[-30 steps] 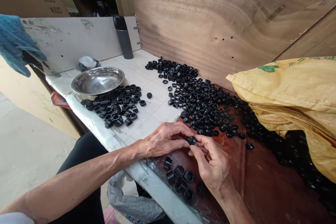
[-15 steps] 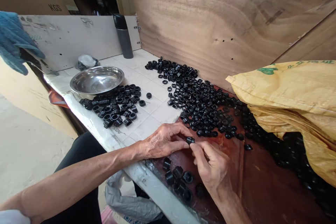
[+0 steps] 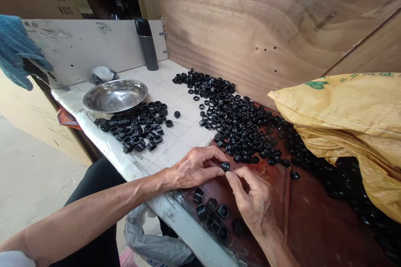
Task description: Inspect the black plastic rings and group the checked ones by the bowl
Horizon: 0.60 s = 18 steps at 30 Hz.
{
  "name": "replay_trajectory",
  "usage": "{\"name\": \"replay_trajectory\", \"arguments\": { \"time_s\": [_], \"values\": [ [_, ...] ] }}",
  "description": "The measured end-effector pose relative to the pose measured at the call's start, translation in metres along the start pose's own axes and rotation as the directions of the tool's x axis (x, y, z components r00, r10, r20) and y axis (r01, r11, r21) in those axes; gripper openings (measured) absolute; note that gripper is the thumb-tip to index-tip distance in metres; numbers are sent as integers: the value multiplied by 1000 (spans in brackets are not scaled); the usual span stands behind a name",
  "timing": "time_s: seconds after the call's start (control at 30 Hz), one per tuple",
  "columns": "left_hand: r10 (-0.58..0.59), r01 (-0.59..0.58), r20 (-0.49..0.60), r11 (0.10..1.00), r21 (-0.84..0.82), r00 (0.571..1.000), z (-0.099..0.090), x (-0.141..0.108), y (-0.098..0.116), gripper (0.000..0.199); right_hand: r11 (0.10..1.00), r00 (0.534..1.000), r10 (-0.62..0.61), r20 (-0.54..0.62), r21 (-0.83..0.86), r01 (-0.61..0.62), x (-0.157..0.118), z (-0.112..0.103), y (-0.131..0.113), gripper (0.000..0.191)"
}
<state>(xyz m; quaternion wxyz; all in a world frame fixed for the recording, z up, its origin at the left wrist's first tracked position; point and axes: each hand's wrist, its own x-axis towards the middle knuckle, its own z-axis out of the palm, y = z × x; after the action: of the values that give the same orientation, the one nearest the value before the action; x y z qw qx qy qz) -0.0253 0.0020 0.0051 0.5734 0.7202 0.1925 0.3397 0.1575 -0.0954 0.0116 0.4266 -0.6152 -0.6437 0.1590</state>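
Two hands are together, the left hand (image 3: pixel 196 168) and right hand (image 3: pixel 252 198) pinching one black plastic fitting (image 3: pixel 225 167), just above more fittings (image 3: pixel 211 205) on a brown board (image 3: pixel 300 217).

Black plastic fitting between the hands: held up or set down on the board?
Held up: the black plastic fitting is pinched between the fingertips of the left hand and right hand, off the brown board.

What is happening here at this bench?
A person holds one small black plastic ring-shaped fitting between the fingertips of the left hand and right hand. Many similar fittings lie scattered over a white tiled bench and a reddish-brown board, near a round stainless steel bowl and a yellow woven sack.
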Motion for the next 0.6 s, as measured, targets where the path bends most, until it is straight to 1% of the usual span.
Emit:
{"name": "replay_trajectory", "arguments": {
  "time_s": [0.1, 0.17, 0.23, 0.27, 0.33, 0.37, 0.4, 0.43, 0.47, 0.5, 0.53, 0.57, 0.6],
  "values": [
    [-8, 8, 3, 1000, 2, 1000, 1, 0, 0, 22, 997, 999, 39, -31, 66, -37, -2, 4, 3, 17],
    [9, -9, 11, 1000, 26, 1000, 1, 0, 1, 22, 990, 997, 78, -9, 118, -76, -4, 7, 2, 18],
    [36, -37, 18, 997, 74, 999, 1, 1, 2, 21, 964, 982, 186, 26, 186, -188, -6, 10, 0, 19],
    [53, -56, 28, 993, 107, 998, 1, 1, 2, 20, 933, 963, 267, 44, 238, -269, -7, 12, -1, 21],
    [94, -105, 65, 976, 191, 993, -1, 0, 3, 19, 837, 904, 414, 111, 344, -425, -8, 13, -2, 26],
    [103, -123, 94, 965, 234, 990, -2, 0, 3, 19, 787, 871, 462, 165, 376, -489, -7, 14, -2, 28],
    [85, -117, 126, 955, 271, 988, -3, 0, 4, 19, 752, 844, 485, 230, 383, -536, -7, 13, -1, 28],
    [34, -82, 162, 950, 300, 986, -5, 0, 5, 20, 745, 824, 487, 289, 356, -564, -6, 12, 2, 28],
    [-45, -23, 205, 947, 321, 978, -6, 0, 7, 19, 771, 823, 474, 312, 304, -560, -4, 10, 5, 28],
    [-141, 50, 249, 940, 337, 958, -7, 0, 8, 18, 822, 843, 451, 293, 232, -520, -2, 9, 10, 29],
    [-233, 122, 289, 927, 354, 929, -7, 0, 9, 18, 880, 881, 413, 233, 148, -452, 0, 7, 16, 29],
    [-306, 184, 302, 910, 372, 903, -7, 1, 10, 21, 930, 926, 354, 132, 56, -364, 2, 6, 23, 27],
    [-349, 229, 271, 892, 390, 897, -6, 2, 9, 26, 959, 959, 281, 30, -32, -280, 4, 5, 30, 22]
  ]
}}
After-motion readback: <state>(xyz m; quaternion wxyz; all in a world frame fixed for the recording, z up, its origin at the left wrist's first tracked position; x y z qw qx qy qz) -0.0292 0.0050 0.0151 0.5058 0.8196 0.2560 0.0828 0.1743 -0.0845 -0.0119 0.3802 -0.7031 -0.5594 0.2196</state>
